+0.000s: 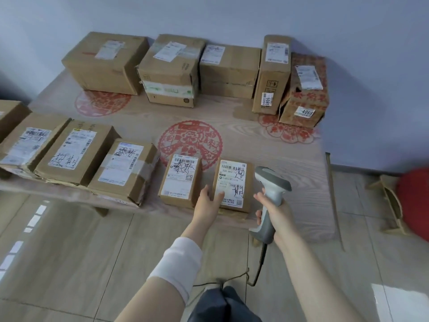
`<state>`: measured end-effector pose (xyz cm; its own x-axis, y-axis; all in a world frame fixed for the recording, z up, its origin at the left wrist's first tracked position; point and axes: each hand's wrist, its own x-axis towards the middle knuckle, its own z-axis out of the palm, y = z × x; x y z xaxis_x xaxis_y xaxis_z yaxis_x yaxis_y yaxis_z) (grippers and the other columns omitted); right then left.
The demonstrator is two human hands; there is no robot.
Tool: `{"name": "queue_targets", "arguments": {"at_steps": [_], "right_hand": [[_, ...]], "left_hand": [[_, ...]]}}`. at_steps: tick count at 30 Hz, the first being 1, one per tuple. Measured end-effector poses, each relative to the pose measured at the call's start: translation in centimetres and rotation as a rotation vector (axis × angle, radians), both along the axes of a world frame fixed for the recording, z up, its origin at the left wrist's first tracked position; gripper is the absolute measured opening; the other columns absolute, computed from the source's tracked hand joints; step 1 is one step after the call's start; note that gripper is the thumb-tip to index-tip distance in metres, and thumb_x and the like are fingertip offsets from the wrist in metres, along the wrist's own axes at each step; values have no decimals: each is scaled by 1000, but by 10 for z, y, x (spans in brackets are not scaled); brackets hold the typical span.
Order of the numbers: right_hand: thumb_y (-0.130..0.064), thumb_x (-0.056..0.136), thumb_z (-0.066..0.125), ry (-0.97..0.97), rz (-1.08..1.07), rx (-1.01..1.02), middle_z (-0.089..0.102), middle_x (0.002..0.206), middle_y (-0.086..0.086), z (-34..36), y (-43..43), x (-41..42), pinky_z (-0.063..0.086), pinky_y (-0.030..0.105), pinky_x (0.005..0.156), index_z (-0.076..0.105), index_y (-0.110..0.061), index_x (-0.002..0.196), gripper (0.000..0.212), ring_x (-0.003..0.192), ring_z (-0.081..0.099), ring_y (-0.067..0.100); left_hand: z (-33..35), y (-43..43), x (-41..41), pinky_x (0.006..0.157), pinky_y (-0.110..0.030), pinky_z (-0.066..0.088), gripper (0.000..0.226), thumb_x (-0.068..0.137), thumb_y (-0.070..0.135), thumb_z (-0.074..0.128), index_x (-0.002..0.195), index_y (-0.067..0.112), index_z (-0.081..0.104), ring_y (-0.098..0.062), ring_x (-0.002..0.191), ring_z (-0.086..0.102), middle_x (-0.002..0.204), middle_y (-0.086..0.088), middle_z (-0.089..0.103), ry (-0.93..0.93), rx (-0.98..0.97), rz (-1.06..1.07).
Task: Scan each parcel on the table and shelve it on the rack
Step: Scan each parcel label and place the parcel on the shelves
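A small cardboard parcel (234, 182) with a white label lies at the table's front edge. My left hand (207, 201) grips its near left corner, thumb on the label. My right hand (275, 214) holds a grey and white barcode scanner (269, 191) just right of that parcel, its head above the table. A second small parcel (180, 180) lies just to the left. Three larger parcels (125, 169) (74, 152) (27, 140) line the front left. Several bigger boxes (105, 62) stand along the wall at the back.
The low wooden table (267, 145) carries red paper-cut patterns. The scanner's cable (260, 263) trails down to the tiled floor. A wooden stand with a red object (413, 201) sits on the floor at the right. No rack is in view.
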<state>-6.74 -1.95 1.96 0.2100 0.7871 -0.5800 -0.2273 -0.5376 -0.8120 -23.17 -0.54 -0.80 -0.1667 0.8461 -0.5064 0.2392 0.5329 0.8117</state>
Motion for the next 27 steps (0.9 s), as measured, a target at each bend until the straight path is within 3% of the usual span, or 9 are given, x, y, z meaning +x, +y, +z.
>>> {"name": "queue_targets", "arguments": {"at_steps": [4,7,15,20,24,27], "right_hand": [[-16,83,71,-59,-46,-16,60,61,5,-33,7,-11,45,22,40,60,-11,95,17,39,53,9],[-15,81,72,-94,-85,-30,55,57,8,-48,11,-14,42,21,39,57,-4,91,21,35,49,10],[-7,79,72,-87,-96,-62,54,53,5,-49,14,-7,40,19,37,59,-7,86,15,32,46,8],[-4,78,72,-71,-66,52,61,57,3,-13,14,2,40,21,37,67,-17,82,14,33,45,8],[-7,81,70,-26,-42,159,64,59,-1,35,21,1,40,24,38,68,-19,84,12,35,46,10],[-24,86,67,-58,-4,226,67,63,-2,76,28,1,41,28,45,63,-17,86,8,36,46,13]], "left_hand": [[-24,10,-1,107,-38,35,68,92,40,52,147,10,24,-25,132,41,146,-9,41,-3,-71,14],[-34,14,1,93,-31,40,62,92,38,54,143,10,34,-21,120,51,135,-6,53,-95,-71,35],[-33,11,2,80,-21,40,65,87,37,62,136,15,24,-7,102,54,125,-1,53,-310,-96,60],[-7,16,-6,93,-32,41,71,81,43,68,130,23,21,-7,107,55,122,3,56,-400,-101,-11],[31,28,-13,102,-44,42,82,71,43,76,133,26,25,-17,113,57,119,7,56,-426,65,-33],[61,39,-24,94,-36,48,87,65,40,76,136,35,26,-19,110,61,118,0,61,-439,211,-71]]}}
